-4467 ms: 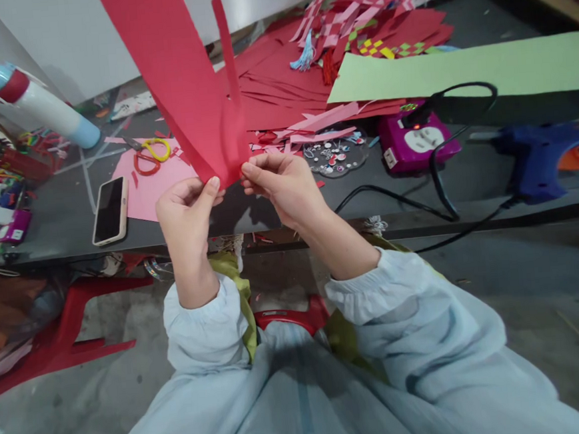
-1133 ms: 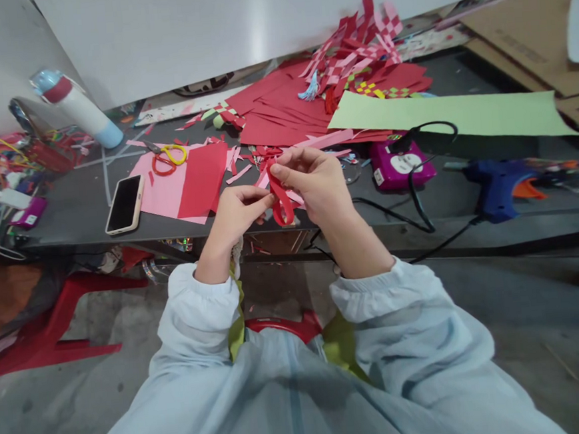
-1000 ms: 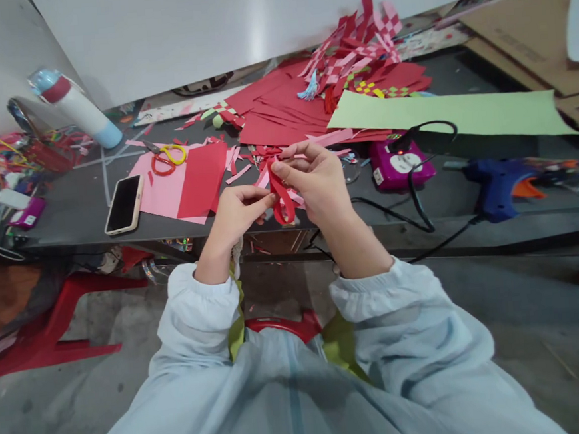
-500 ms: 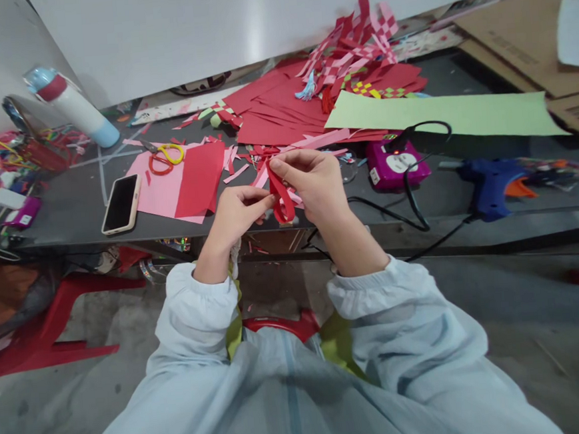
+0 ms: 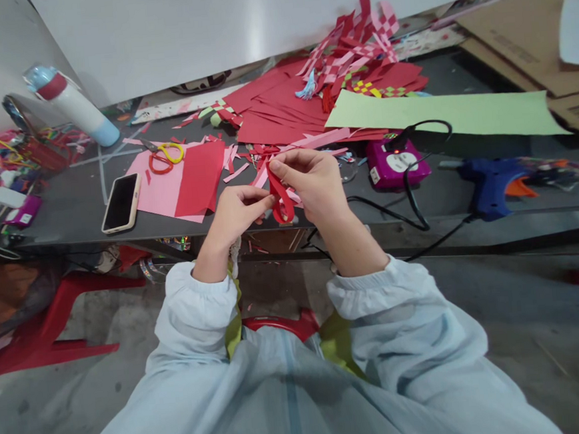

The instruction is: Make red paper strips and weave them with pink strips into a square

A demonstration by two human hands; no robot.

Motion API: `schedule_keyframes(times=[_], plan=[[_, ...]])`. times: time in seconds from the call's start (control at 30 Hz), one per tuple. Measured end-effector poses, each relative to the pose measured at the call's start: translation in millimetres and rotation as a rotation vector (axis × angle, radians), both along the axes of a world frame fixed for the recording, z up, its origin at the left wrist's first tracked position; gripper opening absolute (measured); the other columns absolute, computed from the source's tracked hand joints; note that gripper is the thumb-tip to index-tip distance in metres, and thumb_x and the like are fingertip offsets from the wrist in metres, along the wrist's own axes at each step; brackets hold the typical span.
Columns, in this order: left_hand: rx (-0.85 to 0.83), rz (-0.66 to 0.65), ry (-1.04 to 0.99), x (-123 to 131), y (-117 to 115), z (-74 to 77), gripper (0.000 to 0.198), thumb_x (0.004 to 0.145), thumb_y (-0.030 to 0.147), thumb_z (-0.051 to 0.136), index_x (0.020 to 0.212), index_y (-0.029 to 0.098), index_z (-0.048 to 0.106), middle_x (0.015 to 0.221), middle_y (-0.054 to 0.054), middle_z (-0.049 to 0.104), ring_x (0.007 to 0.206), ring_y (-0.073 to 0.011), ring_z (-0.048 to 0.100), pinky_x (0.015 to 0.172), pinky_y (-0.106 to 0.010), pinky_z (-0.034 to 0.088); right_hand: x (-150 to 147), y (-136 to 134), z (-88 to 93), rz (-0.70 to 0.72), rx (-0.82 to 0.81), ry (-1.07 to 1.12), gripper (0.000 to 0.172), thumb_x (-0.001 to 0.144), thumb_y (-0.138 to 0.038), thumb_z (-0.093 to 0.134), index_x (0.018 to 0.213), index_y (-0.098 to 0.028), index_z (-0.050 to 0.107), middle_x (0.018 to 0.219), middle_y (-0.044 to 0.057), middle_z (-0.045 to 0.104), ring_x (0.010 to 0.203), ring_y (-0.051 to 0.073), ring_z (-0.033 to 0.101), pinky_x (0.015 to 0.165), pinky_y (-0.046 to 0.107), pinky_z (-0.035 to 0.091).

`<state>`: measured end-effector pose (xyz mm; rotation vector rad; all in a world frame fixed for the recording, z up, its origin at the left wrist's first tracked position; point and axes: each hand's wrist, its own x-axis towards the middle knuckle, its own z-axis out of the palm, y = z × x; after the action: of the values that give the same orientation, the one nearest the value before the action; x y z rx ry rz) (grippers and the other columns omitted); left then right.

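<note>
A person in a pale blue zip-up jacket point(image 5: 264, 406) sits at a dark grey table point(image 5: 63, 211), bending a narrow red paper strip point(image 5: 280, 191) into a loop just above the front edge. The right hand point(image 5: 319, 181) pinches the top of the strip between thumb and fingers; the left hand point(image 5: 241, 211) grips it lower down, thumb against forefinger, as the loop hangs between them. To the left lie a black-screened phone in a cream case point(image 5: 121, 203) and a flat red paper sheet point(image 5: 199, 178) overlapping a pink paper sheet point(image 5: 160, 194), topped by scissors with red and yellow handles point(image 5: 166, 158). To the right are a purple box-shaped power socket point(image 5: 382, 171) and a blue glue gun with an orange trigger point(image 5: 488, 188). Farther back, a long pale green paper sheet point(image 5: 442, 115) stretches beside a pile of red paper point(image 5: 282, 117), with red-and-pink checkered woven paper strips point(image 5: 351, 55) heaped behind, near a white wall point(image 5: 179, 32).
</note>
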<state>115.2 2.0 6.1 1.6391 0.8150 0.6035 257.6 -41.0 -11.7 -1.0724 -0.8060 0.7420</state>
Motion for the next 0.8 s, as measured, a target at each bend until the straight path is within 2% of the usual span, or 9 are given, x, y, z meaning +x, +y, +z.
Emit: schedule_keyframes(times=[0.1,0.23,0.37,0.53,0.67,0.8], plan=[[0.000,-0.011,0.010,1,1,-2.0,0.017,0.075,0.030,0.074,0.072,0.013,0.073,0.055,0.001,0.062,0.045,-0.0053,0.051,0.046,-0.018,0.042,-1,0,1.3,-0.009,-0.007,0.000,0.032,0.065,-0.048,0.082,0.072,-0.019,0.069,0.067,-0.001,0.067,0.057,0.009,0.055,0.055,0.025,0.048],[-0.040,0.038,-0.043,3,3,-5.2,0.035,0.082,0.047,0.066,0.066,0.016,0.066,0.061,-0.001,0.063,0.052,-0.0079,0.056,0.047,-0.019,0.045,-4,-1,3.3,-0.034,0.013,-0.005,0.025,0.065,-0.040,0.082,0.069,-0.019,0.067,0.064,-0.002,0.066,0.056,0.009,0.054,0.055,0.025,0.047],[0.046,-0.007,-0.030,2,2,-1.8,0.044,0.073,0.059,0.074,0.071,0.015,0.068,0.062,0.000,0.061,0.052,-0.0070,0.052,0.049,-0.018,0.043,-10,-1,3.6,-0.039,0.013,-0.092,0.019,0.070,-0.034,0.077,0.069,-0.020,0.066,0.067,-0.001,0.066,0.060,0.010,0.057,0.061,0.026,0.049],[0.117,-0.039,0.042,0,1,1.1,0.044,0.072,0.058,0.075,0.069,0.015,0.069,0.059,0.001,0.059,0.051,-0.0064,0.047,0.049,-0.019,0.039,-14,-1,2.3,-0.059,-0.004,-0.143,0.010,0.075,-0.027,0.070,0.071,-0.020,0.064,0.067,-0.002,0.064,0.060,0.010,0.056,0.061,0.027,0.049],[0.127,-0.047,0.080,0,2,-4.2,0.040,0.075,0.054,0.073,0.069,0.015,0.069,0.057,0.001,0.057,0.052,-0.0076,0.049,0.051,-0.021,0.038,-13,0,0.2,-0.179,-0.018,-0.247,0.012,0.078,-0.028,0.069,0.073,-0.020,0.063,0.071,-0.001,0.065,0.062,0.010,0.056,0.061,0.027,0.046],[0.084,-0.081,0.091,1,1,-4.8,0.036,0.073,0.050,0.075,0.070,0.014,0.070,0.058,0.000,0.058,0.052,-0.0080,0.049,0.052,-0.022,0.039,-11,-1,-1.5,-0.258,-0.018,-0.336,0.014,0.083,-0.031,0.068,0.076,-0.021,0.062,0.074,-0.002,0.064,0.063,0.010,0.055,0.063,0.027,0.045]])
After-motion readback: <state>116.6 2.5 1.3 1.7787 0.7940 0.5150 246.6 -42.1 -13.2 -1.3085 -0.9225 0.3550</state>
